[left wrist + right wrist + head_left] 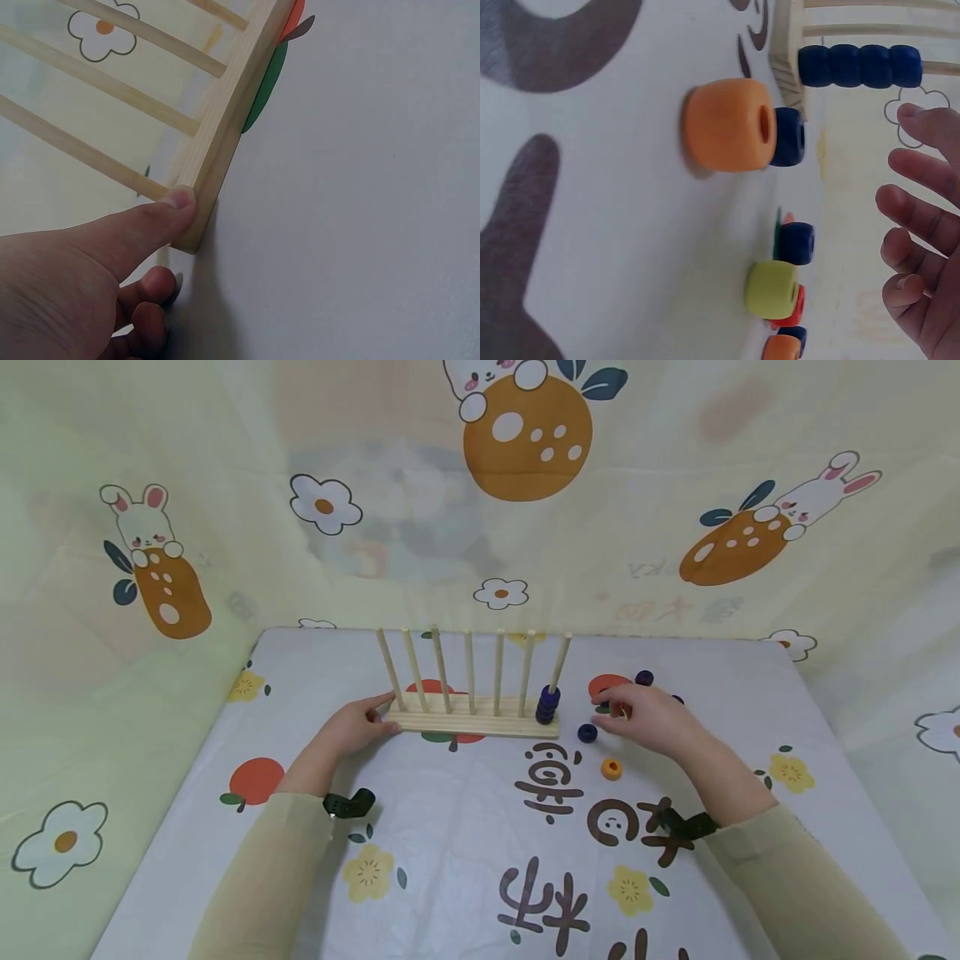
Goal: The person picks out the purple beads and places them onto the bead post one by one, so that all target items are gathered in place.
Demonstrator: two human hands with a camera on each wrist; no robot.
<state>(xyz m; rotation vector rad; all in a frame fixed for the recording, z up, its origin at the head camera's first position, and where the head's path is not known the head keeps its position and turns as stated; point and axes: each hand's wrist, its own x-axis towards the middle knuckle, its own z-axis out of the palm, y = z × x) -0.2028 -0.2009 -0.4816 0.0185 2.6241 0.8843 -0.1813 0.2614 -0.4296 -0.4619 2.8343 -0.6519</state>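
From the head view, my left grip point(347, 727) pinches the end of the wooden rack point(472, 725), whose base runs off to its right under seven posts point(469, 672); my right grip point(645, 717) hovers over the bench point(435, 810), released, with nothing that I can see between the fingers; to its left, at the rack's other end, a stack of dark blue beads point(547, 705) sits round the last post; a loose blue bead point(587, 733) lies just beside my right fingertips, and an orange bead point(612, 769) lies nearer to me; I take the step in hand to be filling that post while my left steadies the rack; the next move, as I judge it, calls for a thumb-and-finger pinch on a blue bead, then its hole lined up over the tip.

From the left wrist, my thumb presses on the base's end; the wood is pale and faintly grained, square-edged in the base, slim and round in the posts.

From the right wrist, my right grip is loosely curved and empty; the four threaded beads touch one another; the loose ones are squat, smooth barrels, probably painted wood; away from my fingertips a yellow-green bead point(771, 289) overlaps a red bead point(799, 309); whether they touch, I cannot tell.
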